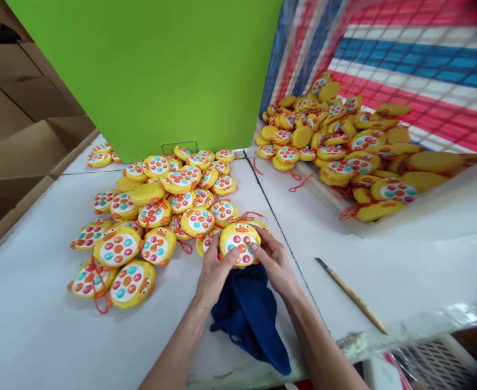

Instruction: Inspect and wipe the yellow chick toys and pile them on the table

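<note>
Between my two hands is a yellow duck-shaped toy (239, 230) with a white belly and several coloured round buttons. My left hand (215, 269) grips its left side, thumb on the lower belly. On the other side my right hand (276, 260) has its thumb against the buttons and its fingers behind the edge. A dark blue cloth (246, 314) lies crumpled on the table right below the toy. Many similar duck toys (125, 284) with orange cords lie in a loose pile to the left and beyond my hands.
A clear-sided bin (323, 208) at the right holds a heap of duck toys (364, 141). A thin wooden-handled tool (354, 295) lies on the white table (31, 325). The green panel (152, 76) stands at the back; cardboard boxes (23, 146) are on the left.
</note>
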Available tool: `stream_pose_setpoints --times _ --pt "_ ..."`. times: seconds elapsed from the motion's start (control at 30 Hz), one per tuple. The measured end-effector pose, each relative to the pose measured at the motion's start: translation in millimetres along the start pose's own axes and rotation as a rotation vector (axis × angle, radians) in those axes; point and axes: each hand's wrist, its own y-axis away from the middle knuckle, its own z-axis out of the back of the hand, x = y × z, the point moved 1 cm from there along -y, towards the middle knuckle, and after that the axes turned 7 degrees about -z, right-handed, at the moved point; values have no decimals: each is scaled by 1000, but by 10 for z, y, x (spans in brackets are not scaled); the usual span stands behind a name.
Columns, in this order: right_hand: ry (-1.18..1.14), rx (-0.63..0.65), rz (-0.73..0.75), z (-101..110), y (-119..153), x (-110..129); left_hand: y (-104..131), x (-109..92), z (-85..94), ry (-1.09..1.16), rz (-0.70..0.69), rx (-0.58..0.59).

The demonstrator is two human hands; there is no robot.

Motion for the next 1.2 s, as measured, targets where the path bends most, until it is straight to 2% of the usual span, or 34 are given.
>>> stream_pose_setpoints --times 0.17,0.3,0.37,0.57,0.8,0.9,1.0,1.1,1.2 --pt "-17 17 18 19 -6 -26 10 -77 -10 -139 -39 52" --pt "35 -29 31 40 0 -55 20 -97 -22 -129 -46 67" --pt "69 -9 21 48 9 -74 21 -87 -18 -112 -28 73" --pt "83 118 -16 74 35 -122 19 -80 22 -183 -85 -43" --pt "73 125 -21 89 27 -120 60 -133 -5 -207 -115 -61" --pt "62 31 -75 59 12 -90 75 -110 -18 -209 -70 -76" --pt "-75 -171 -94 65 -46 -30 86 -70 -53 -114 0 -8" --pt "-197 -352 -68 127 -164 58 101 -47 -93 -122 15 54" --pt "-186 -408 -26 183 -362 150 120 -36 -131 -147 35 138"
